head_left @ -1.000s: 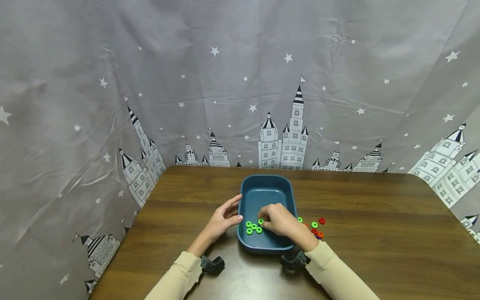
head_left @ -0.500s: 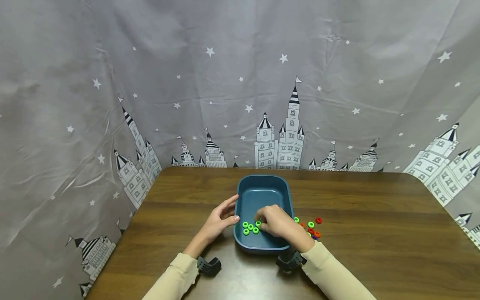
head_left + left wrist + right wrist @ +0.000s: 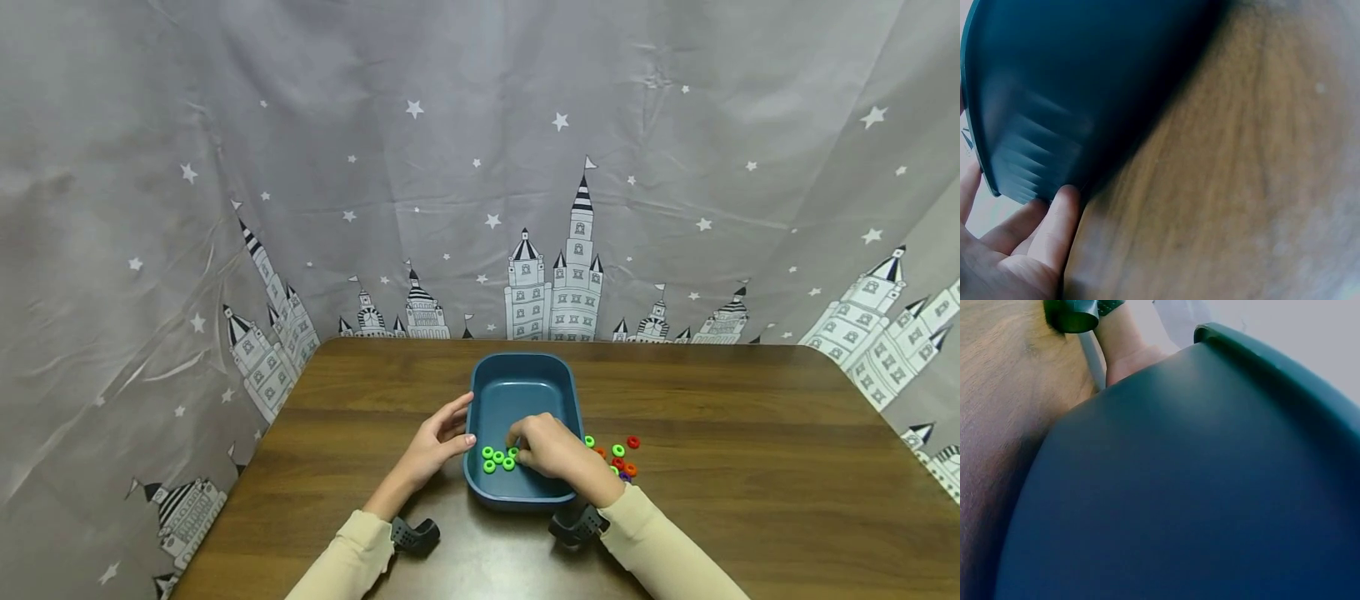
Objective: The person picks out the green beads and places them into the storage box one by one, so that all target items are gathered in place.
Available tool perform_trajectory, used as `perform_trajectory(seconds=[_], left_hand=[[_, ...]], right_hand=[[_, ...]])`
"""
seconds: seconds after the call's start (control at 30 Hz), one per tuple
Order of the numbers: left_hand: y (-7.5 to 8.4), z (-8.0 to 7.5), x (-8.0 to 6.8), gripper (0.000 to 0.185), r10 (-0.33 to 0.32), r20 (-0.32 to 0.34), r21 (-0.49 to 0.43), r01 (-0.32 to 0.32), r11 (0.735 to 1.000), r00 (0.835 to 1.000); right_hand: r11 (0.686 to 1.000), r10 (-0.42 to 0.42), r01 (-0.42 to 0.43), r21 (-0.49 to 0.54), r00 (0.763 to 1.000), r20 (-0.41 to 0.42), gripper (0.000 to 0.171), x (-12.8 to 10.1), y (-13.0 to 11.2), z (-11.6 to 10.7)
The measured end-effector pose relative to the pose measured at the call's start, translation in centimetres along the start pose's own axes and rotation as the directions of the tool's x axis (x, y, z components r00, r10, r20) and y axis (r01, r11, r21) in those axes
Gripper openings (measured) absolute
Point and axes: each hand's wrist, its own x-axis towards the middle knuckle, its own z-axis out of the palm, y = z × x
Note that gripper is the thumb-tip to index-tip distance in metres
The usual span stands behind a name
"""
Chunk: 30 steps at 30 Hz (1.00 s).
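From the head view, we see a blue tray [image 3: 517,404] on the wooden bench [image 3: 720,508]. Inside it, in the near left part, a small cluster of green rings [image 3: 498,454] lies on the floor of the tray. The left hand [image 3: 438,443] is at the tray's left side, its thumb and fingers apart and fairly straight, with the thumb touching the rim. The right hand [image 3: 551,447] reaches in over the right wall, its fingers bent downward at the nearest green ring; we cannot tell whether they pinch that ring or only touch it. On the bench just right of the tray, we find loose rings [image 3: 618,459] in red, orange, green and purple, a few partly hidden behind the right forearm. Each wrist carries a black device [image 3: 416,536] beside a cream sleeve [image 3: 347,554]. Behind the bench hangs a grey curtain [image 3: 450,192] printed with stars and castles.

From the left wrist view, we look at the outside of the tray's wall, dark and partly shadowed, with the left hand's fingertips against its lower edge. The wood beside it is blurred.

From the right wrist view, the tray's outer wall fills most of what we see, its rim slanting down to the right. A wrist with a black device shows beyond the wall.
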Motion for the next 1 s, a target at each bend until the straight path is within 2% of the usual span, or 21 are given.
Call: perform_trajectory(seconds=[0.2, 0.7, 0.83, 1.0], left_hand=[[-0.2, 0.0, 0.1, 0.069, 0.029, -0.005, -0.001, -0.029, 1.0, 1.0], [-0.5, 0.0, -0.1, 0.071, -0.004, -0.009, 0.008, 0.004, 1.0, 1.0], [-0.4, 0.1, -0.1, 0.071, -0.008, 0.001, -0.011, 0.009, 1.0, 1.0], [-0.2, 0.1, 0.0, 0.071, -0.008, 0.006, -0.021, 0.008, 1.0, 1.0]], right_hand=[[1.0, -0.011, 0.011, -0.008, 1.0, -0.007, 0.011, 0.1, 0.0, -0.1], [1.0, 0.01, -0.01, 0.013, 1.0, 0.006, 0.015, 0.1, 0.3, 0.3], [0.999, -0.033, 0.035, 0.024, 0.997, -0.071, 0.016, 0.0, 0.3, 0.0], [0.989, -0.108, 0.126, 0.072, 0.972, -0.208, 0.016, -0.4, 0.2, -1.3]])
